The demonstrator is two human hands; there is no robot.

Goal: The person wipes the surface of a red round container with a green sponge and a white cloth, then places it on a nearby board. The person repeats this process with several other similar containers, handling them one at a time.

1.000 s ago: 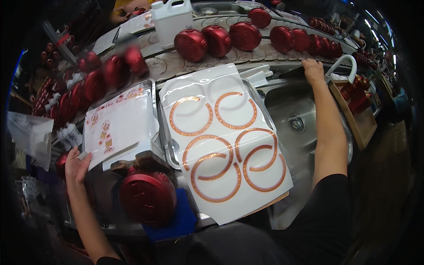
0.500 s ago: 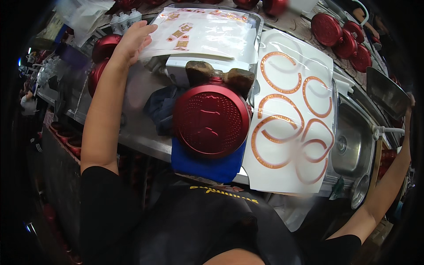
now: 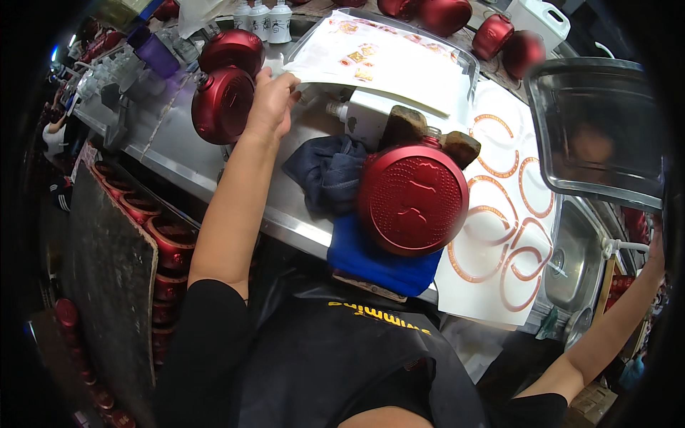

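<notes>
My left hand (image 3: 275, 107) is at the left corner of a white decal sheet (image 3: 407, 89), its fingers closed on the edge. The sheet, printed with small gold and red motifs, lies over a shallow clear tray, its near edge bowed up. At far right, my right hand (image 3: 655, 246), dim near the picture's rim, grips a rectangular metal tray (image 3: 599, 128), tilted up. Between my arms a round red flask (image 3: 414, 200) with embossed dots leans against two brown worn blocks (image 3: 404, 127), above a blue cloth (image 3: 385, 267). Another white sheet (image 3: 457, 296) carries orange ring-shaped decals.
A dark crumpled cloth (image 3: 328, 171) lies left of the flask. Two red flasks (image 3: 222, 107) stand by my left wrist, white bottles (image 3: 278, 23) behind. More red flasks (image 3: 492, 36) and a white jug (image 3: 542, 25) line the back. A steel sink (image 3: 574, 250) is at right.
The metal tray has swung up and inward, turning its broad face into view. My left hand stays at the decal sheet. The whole view has shifted, so the bench appears farther right.
</notes>
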